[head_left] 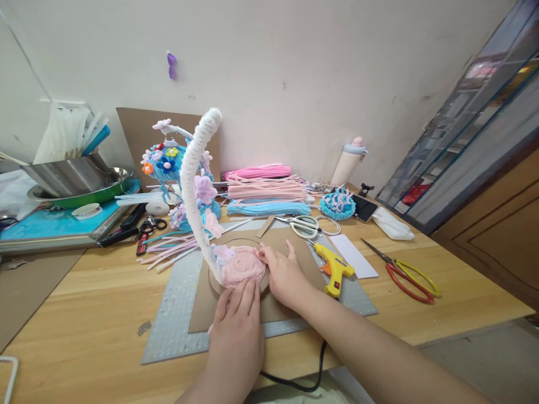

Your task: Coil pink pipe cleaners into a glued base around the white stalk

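Observation:
A pink coiled pipe-cleaner base [244, 265] rests on a sheet of brown cardboard [290, 314], within a round outline. From its left side rises a tall, curved white fuzzy stem [190, 185], with a purple flower [205, 189] and a pink butterfly [213, 223] beside it. My left hand [238, 331] is closed over the base's near edge, fingertips on the pink coil. At the right edge, my right hand [286, 275] grips with thumb and forefinger, its outer finger raised. The undersides of the fingers are hidden.
A yellow glue gun [337, 269] lies right of my right hand, with red-and-yellow scissors [410, 278] farther right. Behind are green-handled scissors [305, 225], pipe-cleaner bundles [265, 191] and a bottle [347, 163]. Metal bowls [69, 177] stand at left. A black cord [303, 387] hangs in front.

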`<act>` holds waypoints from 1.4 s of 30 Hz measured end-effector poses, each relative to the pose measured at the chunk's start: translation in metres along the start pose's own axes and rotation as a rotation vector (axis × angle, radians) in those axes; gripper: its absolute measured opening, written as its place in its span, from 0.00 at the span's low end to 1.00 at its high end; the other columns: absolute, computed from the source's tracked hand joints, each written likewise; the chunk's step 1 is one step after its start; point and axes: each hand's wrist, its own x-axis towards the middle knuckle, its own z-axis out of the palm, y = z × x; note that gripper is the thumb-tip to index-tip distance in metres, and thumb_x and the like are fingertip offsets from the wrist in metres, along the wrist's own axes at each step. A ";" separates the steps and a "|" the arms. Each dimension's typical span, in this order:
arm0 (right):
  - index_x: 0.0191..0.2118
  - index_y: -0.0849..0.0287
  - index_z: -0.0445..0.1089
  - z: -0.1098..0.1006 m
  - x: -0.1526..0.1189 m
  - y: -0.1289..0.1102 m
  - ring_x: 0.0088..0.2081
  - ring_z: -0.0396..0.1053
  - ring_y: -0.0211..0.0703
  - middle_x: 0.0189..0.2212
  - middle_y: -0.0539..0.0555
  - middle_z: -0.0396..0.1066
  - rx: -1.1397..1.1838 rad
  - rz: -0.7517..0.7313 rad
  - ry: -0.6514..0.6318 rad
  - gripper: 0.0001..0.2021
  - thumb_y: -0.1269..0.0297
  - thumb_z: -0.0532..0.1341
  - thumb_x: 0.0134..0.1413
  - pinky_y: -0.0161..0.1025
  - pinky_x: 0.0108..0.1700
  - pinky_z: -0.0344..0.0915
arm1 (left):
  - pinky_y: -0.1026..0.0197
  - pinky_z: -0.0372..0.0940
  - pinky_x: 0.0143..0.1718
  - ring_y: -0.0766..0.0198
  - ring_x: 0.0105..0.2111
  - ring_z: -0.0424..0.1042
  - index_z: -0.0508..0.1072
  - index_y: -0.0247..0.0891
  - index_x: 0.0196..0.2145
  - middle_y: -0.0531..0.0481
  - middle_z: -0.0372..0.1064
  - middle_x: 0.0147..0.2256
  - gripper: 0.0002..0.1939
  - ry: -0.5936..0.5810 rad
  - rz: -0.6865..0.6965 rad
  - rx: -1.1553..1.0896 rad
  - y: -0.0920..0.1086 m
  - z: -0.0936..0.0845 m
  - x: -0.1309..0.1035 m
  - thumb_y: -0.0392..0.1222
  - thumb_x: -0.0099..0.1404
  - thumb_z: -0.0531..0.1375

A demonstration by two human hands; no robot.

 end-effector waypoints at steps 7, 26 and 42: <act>0.57 0.63 0.57 0.005 -0.002 0.005 0.58 0.62 0.44 0.54 0.61 0.69 0.022 -0.011 0.012 0.30 0.82 0.49 0.43 0.60 0.64 0.24 | 0.52 0.46 0.59 0.57 0.53 0.66 0.71 0.32 0.52 0.46 0.69 0.53 0.24 -0.013 -0.019 -0.029 0.001 -0.002 0.002 0.32 0.58 0.51; 0.45 0.56 0.60 -0.014 -0.016 0.004 0.44 0.72 0.39 0.37 0.50 0.76 0.071 -0.057 0.105 0.23 0.83 0.49 0.41 0.57 0.64 0.31 | 0.52 0.48 0.60 0.58 0.53 0.66 0.70 0.36 0.53 0.48 0.69 0.54 0.24 -0.003 -0.001 -0.018 0.002 -0.004 0.001 0.31 0.59 0.52; 0.49 0.68 0.65 -0.001 -0.024 -0.018 0.53 0.65 0.53 0.41 0.65 0.74 -0.399 -0.375 0.079 0.16 0.77 0.49 0.56 0.60 0.65 0.33 | 0.51 0.46 0.61 0.59 0.54 0.65 0.70 0.37 0.51 0.48 0.70 0.52 0.23 -0.025 -0.023 -0.099 0.003 -0.009 0.004 0.28 0.59 0.52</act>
